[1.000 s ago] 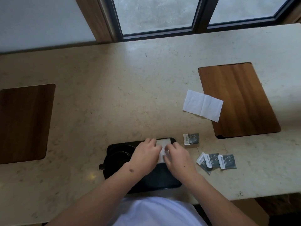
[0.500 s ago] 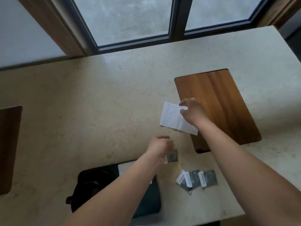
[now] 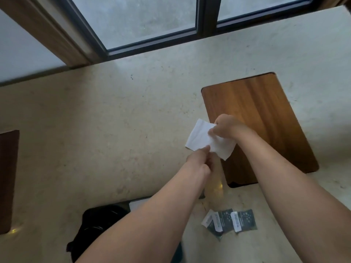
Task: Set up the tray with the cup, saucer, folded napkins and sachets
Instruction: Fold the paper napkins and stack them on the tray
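Both hands hold a white napkin [image 3: 201, 138] just above the counter, at the left edge of a wooden inlay. My right hand [image 3: 226, 127] pinches its upper right part. My left hand [image 3: 199, 161] grips its lower edge from below. A black tray [image 3: 91, 242] lies at the bottom, mostly hidden under my left forearm. On it I see a black cup and saucer [image 3: 103, 218] and the corner of a folded white napkin [image 3: 137, 204]. Dark grey sachets [image 3: 229, 221] lie on the counter to the tray's right.
The beige stone counter [image 3: 114, 130] has a wooden inlay [image 3: 262, 120] on the right and another [image 3: 7, 177] at the left edge. A dark-framed window [image 3: 152, 25] runs along the far side.
Both hands left the napkin on the tray. The right hand reached the loose napkin by the wooden inlay and lifted it, and the left hand came up to grip its lower edge. The view shifted right.
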